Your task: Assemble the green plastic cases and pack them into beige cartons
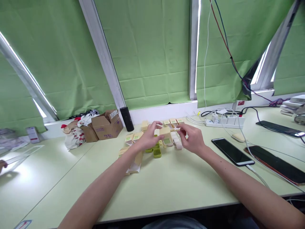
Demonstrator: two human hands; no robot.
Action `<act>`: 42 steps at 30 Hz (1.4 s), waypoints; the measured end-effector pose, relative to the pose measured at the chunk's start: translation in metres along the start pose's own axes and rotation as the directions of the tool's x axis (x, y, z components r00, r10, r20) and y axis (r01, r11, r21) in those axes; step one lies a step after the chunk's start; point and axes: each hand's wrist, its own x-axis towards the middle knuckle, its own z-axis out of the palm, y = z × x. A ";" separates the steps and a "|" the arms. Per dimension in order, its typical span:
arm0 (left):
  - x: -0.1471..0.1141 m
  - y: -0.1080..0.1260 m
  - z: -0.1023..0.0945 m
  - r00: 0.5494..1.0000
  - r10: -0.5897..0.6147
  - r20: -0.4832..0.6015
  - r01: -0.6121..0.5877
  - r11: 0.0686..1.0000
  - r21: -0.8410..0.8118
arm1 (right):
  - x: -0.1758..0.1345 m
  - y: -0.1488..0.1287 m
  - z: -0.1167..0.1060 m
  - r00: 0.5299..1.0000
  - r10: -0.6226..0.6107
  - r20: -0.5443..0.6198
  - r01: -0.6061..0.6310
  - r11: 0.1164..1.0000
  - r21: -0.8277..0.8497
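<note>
In the head view, a small cream cardboard box (167, 142) with a window in its front stands between my hands. My left hand (150, 136) has its thumb against the box's left side and its fingers curved over it. My right hand (193, 138) is at the box's upper right, index finger and thumb bent toward each other; whatever is between them is too small to make out. Below my left hand are several green square containers (157, 153). A row of small whitish pieces (176, 140) lies between the box and my right hand.
More cream boxes lie left (135, 163) and behind (173, 121). A black cylinder (127, 119) and an open brown carton (107, 125) stand at the back left. Right are a phone (232, 151) on a cable and a power strip (224, 122). Another person's hand (3, 165) shows far left.
</note>
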 end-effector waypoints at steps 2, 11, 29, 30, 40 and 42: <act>-0.027 0.012 0.014 0.999 -0.018 0.027 0.018 1.000 0.002 | -0.003 0.006 -0.002 1.000 -0.023 -0.011 0.024 1.000 0.017; -0.062 0.010 0.056 0.995 -0.054 0.082 0.044 0.993 0.111 | -0.023 0.014 0.004 0.964 -0.228 0.134 0.198 0.958 0.210; -0.068 -0.013 0.064 0.998 0.024 -0.062 -0.014 0.988 0.153 | -0.031 0.008 0.019 0.901 -0.414 0.132 0.335 0.855 0.396; -0.068 -0.013 0.064 0.997 0.030 -0.074 -0.018 0.987 0.158 | -0.031 0.010 0.022 0.904 -0.411 0.117 0.338 0.854 0.395; -0.067 -0.015 0.068 0.985 0.047 -0.163 -0.009 0.974 0.226 | -0.031 0.018 0.032 0.936 -0.345 0.073 0.303 0.892 0.335; -0.067 -0.016 0.068 0.986 0.043 -0.161 -0.005 0.974 0.228 | -0.032 0.020 0.035 0.941 -0.330 0.076 0.292 0.903 0.315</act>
